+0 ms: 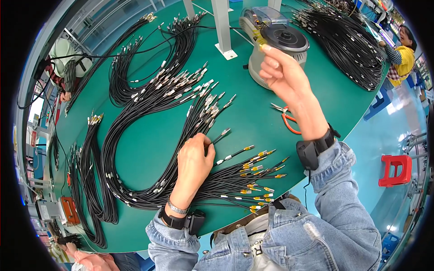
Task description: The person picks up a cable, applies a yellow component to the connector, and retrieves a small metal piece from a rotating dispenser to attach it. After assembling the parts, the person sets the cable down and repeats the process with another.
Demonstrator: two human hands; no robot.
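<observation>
We hold our left hand (195, 158) low over the green tabletop (248, 108), its thumb and fingers drawn together on a slim black cable (216, 138) whose white-tagged tip points up and to the right, apart from its neighbours. Our right hand (287, 77) is raised at the grey machine (257, 67) with the round black top, and its thumb and forefinger pinch a small yellow strip (261, 41) in front of the machine's clear cover (272, 17); the other fingers curl in toward the palm. We cannot tell whether the strip is still joined to the machine.

Just below our right wrist lie pliers (289, 124) with red handles, partly hidden by the forearm. To the right of our left wrist, a fan of yellow-tipped cables (235, 175) spreads toward us, while a large white-tagged bundle (208, 108) curves away beyond the hand. More black cables lie in loops at the left, and another thick bundle (343, 45) rests at the far right. A white post (221, 29) stands beside the machine.
</observation>
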